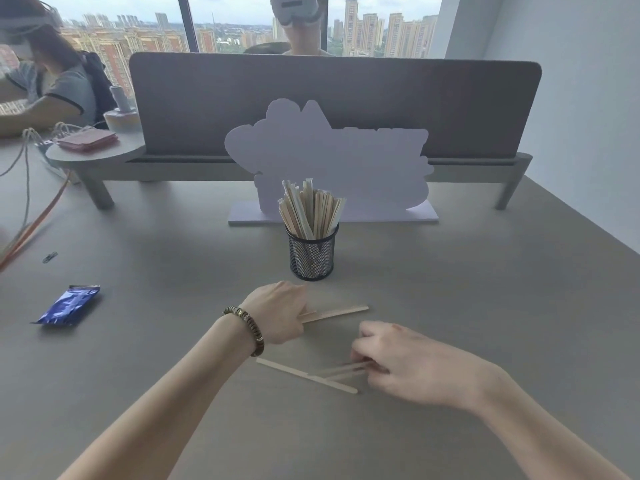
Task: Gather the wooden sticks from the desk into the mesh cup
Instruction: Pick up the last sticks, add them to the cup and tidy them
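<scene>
A black mesh cup (312,252) stands upright mid-desk, packed with several wooden sticks (310,211). Just in front of it my left hand (278,311), with a bead bracelet on the wrist, is closed over the near ends of wooden sticks (341,311) that lie flat and point right. Closer to me, my right hand (403,363) pinches a couple of sticks (346,368) at their right ends. One long stick (304,374) lies loose on the grey desk (173,306), crossing under those.
A white cut-out sign (332,161) on a flat base stands right behind the cup, with a grey divider panel (332,98) beyond. A blue packet (69,304) and a small black clip (49,257) lie at the left. Cables and another person sit at the far left.
</scene>
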{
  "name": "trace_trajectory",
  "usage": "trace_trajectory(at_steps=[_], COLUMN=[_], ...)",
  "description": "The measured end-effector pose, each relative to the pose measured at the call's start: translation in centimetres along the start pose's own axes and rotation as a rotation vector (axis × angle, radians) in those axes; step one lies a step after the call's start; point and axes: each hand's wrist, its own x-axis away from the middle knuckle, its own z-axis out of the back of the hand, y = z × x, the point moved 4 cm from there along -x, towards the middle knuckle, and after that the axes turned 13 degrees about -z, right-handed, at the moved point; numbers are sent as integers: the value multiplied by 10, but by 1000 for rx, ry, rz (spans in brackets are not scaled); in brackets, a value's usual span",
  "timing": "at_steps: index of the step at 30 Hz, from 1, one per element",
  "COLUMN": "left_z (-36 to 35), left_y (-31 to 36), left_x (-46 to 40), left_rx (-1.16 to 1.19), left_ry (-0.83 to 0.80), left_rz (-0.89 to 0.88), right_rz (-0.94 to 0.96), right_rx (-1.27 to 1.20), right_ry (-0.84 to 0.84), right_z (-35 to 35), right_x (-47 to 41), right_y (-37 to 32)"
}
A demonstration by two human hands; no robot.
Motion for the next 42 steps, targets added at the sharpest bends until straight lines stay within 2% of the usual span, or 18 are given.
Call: trace_trajectory(at_steps=[5, 9, 16, 25, 34, 39, 42], left_z=[0, -2, -2, -2, 6, 1, -5], left_y=[-3, -6, -9, -4, -13, -13, -17], left_x=[5, 5, 8, 9, 15, 19, 17], left_rx=[112, 96, 35, -71, -55, -10, 214], left_ry=[-23, -5, 82, 5, -24, 100, 199], left_rz=[-28, -50, -77, -76, -15, -5, 63], right_rz=[-35, -52, -62, -79, -137, -172, -187], right_rx=[31, 110, 134, 103, 78, -165, -474], right_ry=[39, 45, 190, 72, 178, 209, 246], right_z=[-9, -15, -14, -19, -3, 7, 8], right_x=[-9, -14, -20, -19, -16, -20, -27], right_y=[-19, -29, -26, -19, -14, -5, -1])
